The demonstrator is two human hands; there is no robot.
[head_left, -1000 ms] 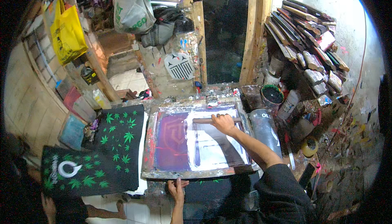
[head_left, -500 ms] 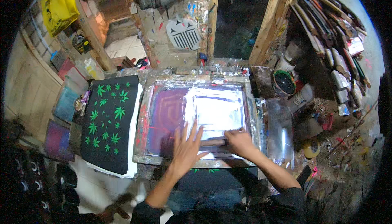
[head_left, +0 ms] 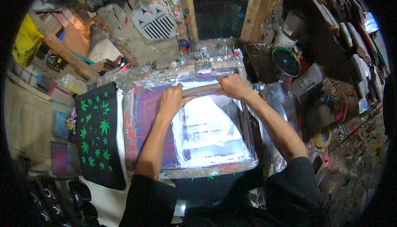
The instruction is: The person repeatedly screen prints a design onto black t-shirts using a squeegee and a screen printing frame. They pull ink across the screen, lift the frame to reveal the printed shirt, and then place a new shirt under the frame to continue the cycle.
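A squeegee (head_left: 202,90) with a long brown grip lies across the far part of a screen-printing frame (head_left: 209,170). My left hand (head_left: 169,99) is closed around its left end, and my right hand (head_left: 234,86) grips the right end. Bright white ink (head_left: 209,134) covers much of the mesh on the near side of the squeegee. To the left the mesh (head_left: 153,103) is purple. Beneath the frame's near edge, black cloth (head_left: 213,187) with bits of green print shows. The squeegee's blade is hidden.
Left of the frame lies a black panel (head_left: 94,144) printed with green leaves. At the right stand an ink bucket (head_left: 286,61), a white tub (head_left: 309,79) and a roll of tape (head_left: 321,137). Several squeegees or slats (head_left: 355,40) hang at the far right.
The squeegee has gone from the near side of the frame to the far side. My left hand, earlier spread beside it, now grips it too. The view has shifted.
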